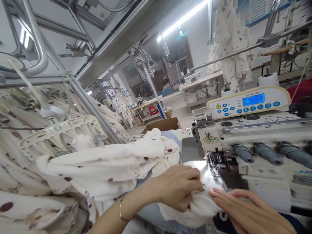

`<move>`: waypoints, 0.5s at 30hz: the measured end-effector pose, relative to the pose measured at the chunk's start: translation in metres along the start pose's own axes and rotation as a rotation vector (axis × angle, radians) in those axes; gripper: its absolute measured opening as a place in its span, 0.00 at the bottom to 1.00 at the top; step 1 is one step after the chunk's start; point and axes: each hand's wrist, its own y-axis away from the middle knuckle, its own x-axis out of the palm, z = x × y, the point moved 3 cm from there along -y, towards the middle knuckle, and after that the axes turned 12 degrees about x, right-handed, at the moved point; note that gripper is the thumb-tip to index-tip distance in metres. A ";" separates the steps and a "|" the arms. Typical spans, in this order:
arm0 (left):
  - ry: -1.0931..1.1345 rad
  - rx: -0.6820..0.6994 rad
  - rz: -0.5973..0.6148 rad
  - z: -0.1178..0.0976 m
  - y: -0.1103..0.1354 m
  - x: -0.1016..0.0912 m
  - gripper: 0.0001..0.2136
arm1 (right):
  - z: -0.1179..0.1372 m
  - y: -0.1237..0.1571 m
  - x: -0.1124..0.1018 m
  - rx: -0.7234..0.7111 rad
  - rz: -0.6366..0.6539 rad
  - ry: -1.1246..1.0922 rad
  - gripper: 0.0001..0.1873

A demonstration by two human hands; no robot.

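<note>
Left hand (176, 187) curled on white fabric (197, 211) (bangle (120, 209)), right hand (248, 208) flat.

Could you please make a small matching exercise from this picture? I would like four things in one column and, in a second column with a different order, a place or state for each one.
Things:
1. Left hand
2. Right hand
3. Cardboard box
4. Sewing machine control panel

Places or states:
A. Lit blue display
B. Open top, beyond the gathered fabric
C. Thin metal bangle at the wrist
D. Fingers spread on the white fabric

Pairs: 1-C, 2-D, 3-B, 4-A
</note>
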 end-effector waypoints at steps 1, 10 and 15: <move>0.051 0.060 0.004 0.002 -0.005 -0.007 0.10 | -0.003 -0.005 -0.003 0.025 0.038 -0.014 0.21; 0.534 0.163 -0.053 0.015 -0.023 -0.043 0.12 | 0.006 -0.041 -0.023 0.128 0.125 0.010 0.18; 0.421 0.155 -0.118 -0.016 -0.018 -0.007 0.10 | 0.025 -0.007 -0.021 -0.042 -0.056 0.041 0.15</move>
